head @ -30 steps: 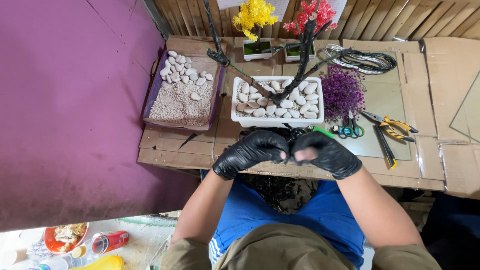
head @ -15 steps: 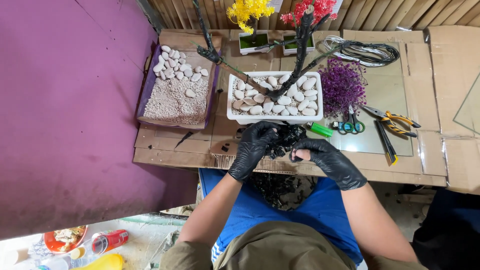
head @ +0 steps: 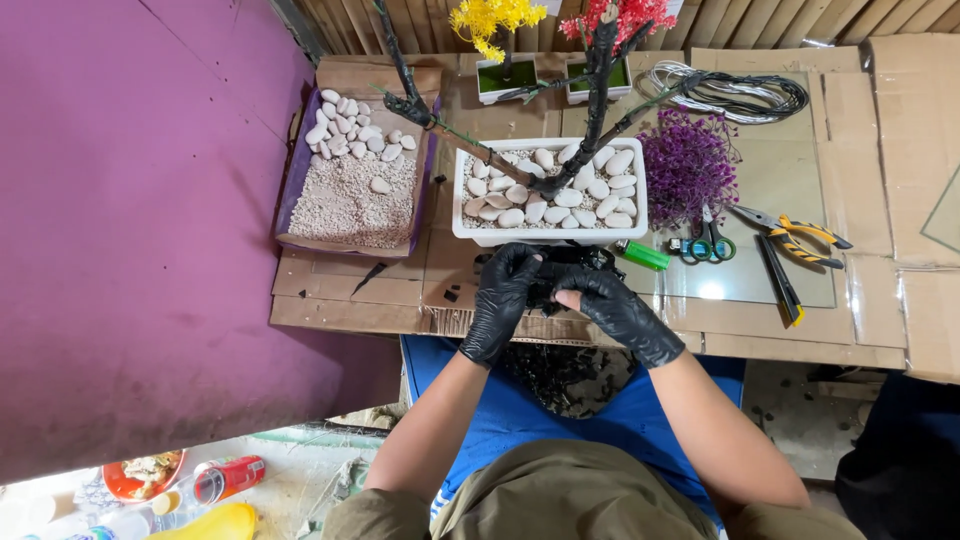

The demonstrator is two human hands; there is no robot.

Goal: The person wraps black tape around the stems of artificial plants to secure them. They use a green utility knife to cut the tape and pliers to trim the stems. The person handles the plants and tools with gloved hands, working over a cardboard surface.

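Both gloved hands, left hand [head: 503, 300] and right hand [head: 615, 312], close together on a black clump [head: 562, 272], just short of the white pebble planter [head: 550, 190]; left sits slightly nearer.

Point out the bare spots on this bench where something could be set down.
Bare cardboard lies between the gravel box and the left hand, and on the far-right sheet. Crowded: around the white planter, scissors and pliers.

Left hand [head: 503, 300], right hand [head: 620, 312] clutch black clump [head: 562, 272] before white planter [head: 550, 190].
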